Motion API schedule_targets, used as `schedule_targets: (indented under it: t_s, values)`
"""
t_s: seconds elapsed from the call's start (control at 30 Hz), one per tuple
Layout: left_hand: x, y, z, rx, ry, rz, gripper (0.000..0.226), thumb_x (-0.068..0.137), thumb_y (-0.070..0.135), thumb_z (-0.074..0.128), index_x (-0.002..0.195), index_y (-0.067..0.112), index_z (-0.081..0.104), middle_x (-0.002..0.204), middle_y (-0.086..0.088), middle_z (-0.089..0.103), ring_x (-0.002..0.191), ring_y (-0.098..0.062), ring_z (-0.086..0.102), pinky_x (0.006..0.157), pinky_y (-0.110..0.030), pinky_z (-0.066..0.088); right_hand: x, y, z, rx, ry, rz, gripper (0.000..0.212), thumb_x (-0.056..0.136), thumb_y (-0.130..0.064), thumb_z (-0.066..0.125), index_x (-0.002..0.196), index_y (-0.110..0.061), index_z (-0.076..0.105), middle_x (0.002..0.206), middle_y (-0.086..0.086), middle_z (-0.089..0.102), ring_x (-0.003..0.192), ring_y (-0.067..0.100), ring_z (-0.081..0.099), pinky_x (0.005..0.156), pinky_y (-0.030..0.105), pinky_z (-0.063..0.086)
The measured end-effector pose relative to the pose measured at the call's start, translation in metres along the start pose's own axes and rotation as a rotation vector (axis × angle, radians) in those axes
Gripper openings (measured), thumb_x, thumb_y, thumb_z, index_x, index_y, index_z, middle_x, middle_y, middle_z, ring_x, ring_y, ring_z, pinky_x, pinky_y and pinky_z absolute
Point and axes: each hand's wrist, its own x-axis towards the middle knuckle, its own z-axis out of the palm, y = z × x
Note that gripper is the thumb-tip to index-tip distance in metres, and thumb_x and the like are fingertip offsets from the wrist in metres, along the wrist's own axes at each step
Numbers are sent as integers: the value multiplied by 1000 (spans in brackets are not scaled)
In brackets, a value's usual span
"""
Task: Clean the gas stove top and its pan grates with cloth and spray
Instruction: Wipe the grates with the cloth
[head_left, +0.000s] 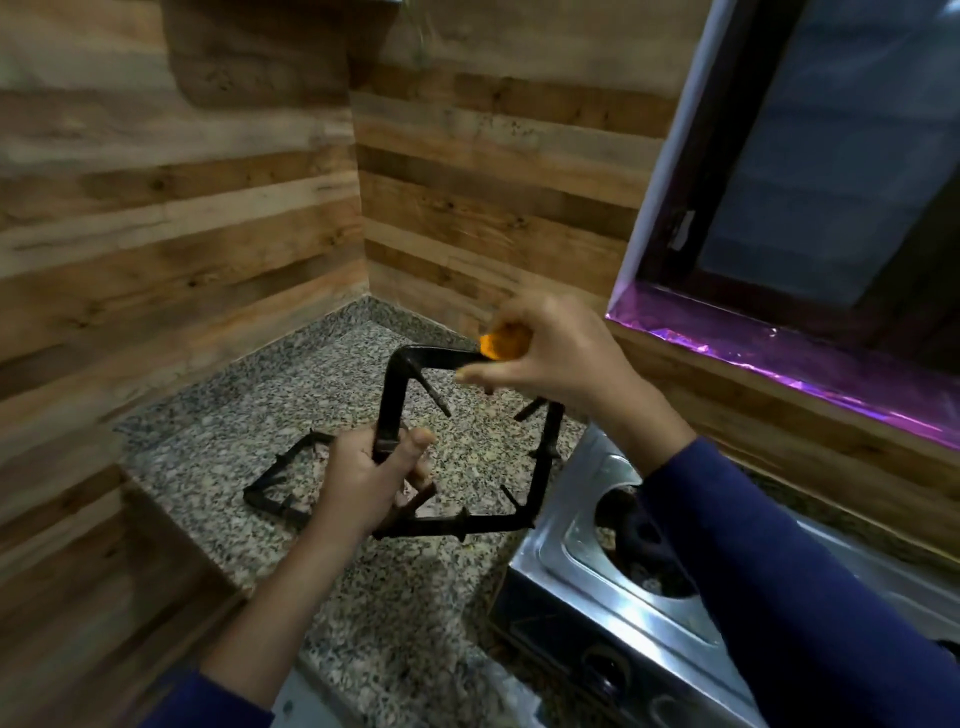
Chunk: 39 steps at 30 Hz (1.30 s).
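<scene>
A black square pan grate (545, 467) is held tilted above the granite counter. My left hand (363, 483) grips its left bar near the lower corner. My right hand (550, 353) presses a small orange cloth (496, 343) against the grate's top bar. A second black grate (275, 483) lies flat on the counter behind my left hand, partly hidden by it. The steel gas stove (571, 582) sits at the lower right with one burner well bare of its grate; my right sleeve covers part of it. No spray bottle is in view.
The speckled granite counter (260, 405) runs into a corner of wood-panelled walls (182, 208). A window with a purple-lit sill (753, 338) is at the right. The stove's knobs (602, 670) face the front edge.
</scene>
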Motion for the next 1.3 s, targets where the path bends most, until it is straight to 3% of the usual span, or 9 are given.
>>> schedule_targets:
  t_s: [0.17, 0.27, 0.43, 0.63, 0.83, 0.93, 1.07, 1.2, 1.3]
  values:
    - [-6, -10, 16, 21, 117, -94, 72, 77, 73, 57, 62, 3, 62, 49, -2, 66, 36, -8, 53, 44, -19, 42, -21, -8, 3, 436, 336, 411, 36, 71, -51, 82, 80, -19, 69, 73, -5, 63, 68, 5, 55, 59, 23, 44]
    - [0, -8, 25, -70, 269, -225, 61, 85, 60, 55, 68, 2, 62, 52, -2, 62, 43, -14, 54, 47, -24, 43, -56, -30, 37, 771, 161, 586, 36, 78, -23, 82, 111, -23, 70, 107, -6, 67, 97, 6, 61, 86, 31, 52]
    - [12, -2, 27, -153, 405, -303, 55, 84, 63, 58, 58, 16, 47, 48, 3, 47, 39, -9, 44, 44, -19, 36, -124, -75, 119, 406, 199, 234, 53, 88, -5, 58, 140, -11, 53, 141, 2, 52, 133, 2, 38, 116, 18, 25]
    - [8, -8, 35, -190, 434, -430, 70, 81, 74, 51, 71, 6, 63, 57, -9, 62, 42, -20, 51, 45, -29, 41, -178, -43, 142, 272, 231, 14, 36, 94, -3, 56, 129, -3, 63, 136, 10, 59, 130, 24, 53, 105, 43, 45]
    - [23, -3, 27, -291, 400, -460, 77, 85, 69, 54, 107, -5, 58, 70, -6, 69, 43, -17, 62, 46, -30, 54, -187, -21, 96, 354, 461, 172, 39, 82, 5, 52, 116, -2, 70, 125, 8, 65, 116, 24, 60, 94, 41, 49]
    - [21, 3, 32, -326, 353, -445, 65, 88, 63, 55, 96, -1, 57, 67, -9, 67, 39, -17, 58, 40, -26, 49, -157, -19, 74, 274, 554, 215, 52, 72, 15, 55, 120, 0, 67, 129, 14, 62, 124, 28, 56, 106, 36, 41]
    - [15, 9, 51, -313, 274, -439, 63, 85, 67, 56, 82, 4, 58, 76, -17, 72, 43, -20, 60, 46, -30, 52, -153, 1, 82, 255, 313, 144, 53, 79, -1, 48, 129, -3, 62, 137, 12, 57, 131, 29, 49, 110, 45, 38]
    - [8, 8, 64, -270, 184, -395, 60, 84, 67, 58, 70, 8, 59, 61, -10, 67, 49, -24, 60, 65, -52, 60, -207, 13, 86, 293, 377, 332, 51, 78, 4, 52, 124, -9, 68, 133, 3, 61, 127, 21, 53, 106, 40, 42]
    - [-2, 11, 82, -291, 123, -438, 59, 87, 63, 56, 63, 9, 55, 54, -7, 64, 43, -21, 58, 58, -39, 55, -247, 18, 68, 370, 473, 529, 57, 71, 10, 50, 116, -17, 72, 123, -12, 65, 116, 16, 59, 97, 37, 48]
